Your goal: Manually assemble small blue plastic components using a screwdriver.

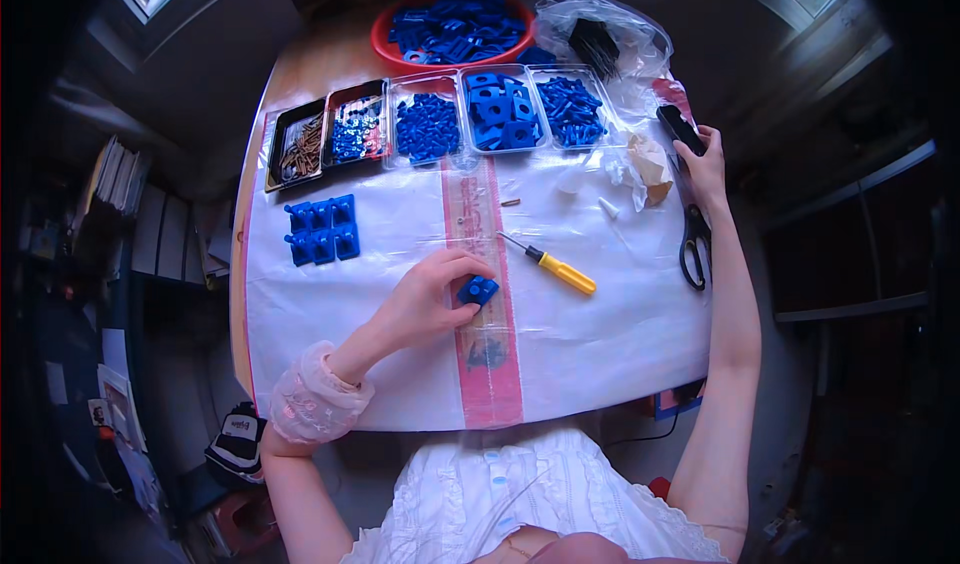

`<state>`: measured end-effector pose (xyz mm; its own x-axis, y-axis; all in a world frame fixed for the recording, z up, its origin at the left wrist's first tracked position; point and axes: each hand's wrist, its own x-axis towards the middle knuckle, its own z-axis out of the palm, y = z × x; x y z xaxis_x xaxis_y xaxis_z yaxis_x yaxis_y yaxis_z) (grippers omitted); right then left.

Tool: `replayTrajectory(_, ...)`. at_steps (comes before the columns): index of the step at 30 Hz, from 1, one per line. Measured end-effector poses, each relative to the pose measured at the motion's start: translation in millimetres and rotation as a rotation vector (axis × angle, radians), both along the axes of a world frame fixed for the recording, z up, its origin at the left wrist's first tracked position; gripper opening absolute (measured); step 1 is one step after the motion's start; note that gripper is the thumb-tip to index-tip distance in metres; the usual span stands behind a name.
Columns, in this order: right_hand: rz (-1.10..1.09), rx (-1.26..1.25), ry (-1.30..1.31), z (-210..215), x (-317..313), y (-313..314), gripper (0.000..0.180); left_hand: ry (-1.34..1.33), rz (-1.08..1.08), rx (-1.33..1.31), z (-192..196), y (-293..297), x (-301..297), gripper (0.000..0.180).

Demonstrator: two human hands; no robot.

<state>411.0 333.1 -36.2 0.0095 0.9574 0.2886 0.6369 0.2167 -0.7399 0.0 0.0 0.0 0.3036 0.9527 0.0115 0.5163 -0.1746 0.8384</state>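
A small blue plastic part (478, 290) with a raised round middle sits between the thumb and fingers of my left hand (437, 289), low over the striped band of the cloth. Out at the table's right edge, my right hand (706, 164) has its fingers closed on a long black object (681, 127) whose exact kind I cannot make out. Just right of the left hand lies a screwdriver (565, 272) with a yellow handle, its tip toward the far left. Several assembled blue pieces (322, 228) stand in two rows at the left.
Far across the table stand black trays (297, 144) and clear trays (428, 124) of screws and blue parts. Behind them are a red basin (378, 44) and a clear bag (640, 44). Black scissors (694, 249), a white nozzle (609, 208) and crumpled paper (652, 169) lie right.
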Motion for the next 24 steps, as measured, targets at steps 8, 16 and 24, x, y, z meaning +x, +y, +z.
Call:
replayTrajectory(8,-0.143,0.237,-0.166,-2.3,6.8,-8.3,0.055,-0.050,0.210,0.077,4.6,-14.3,13.8,0.048)
replayTrajectory(16,0.319,0.539,-0.059,105.4,-95.8,-174.8,0.011,0.179,0.298,0.214,-0.8,-20.2,12.8,0.034)
replayTrajectory(24,0.750,0.313,-0.423,45.7,-195.1,-183.2,0.004,0.246,0.278,0.281,-2.8,-23.5,13.2,0.037)
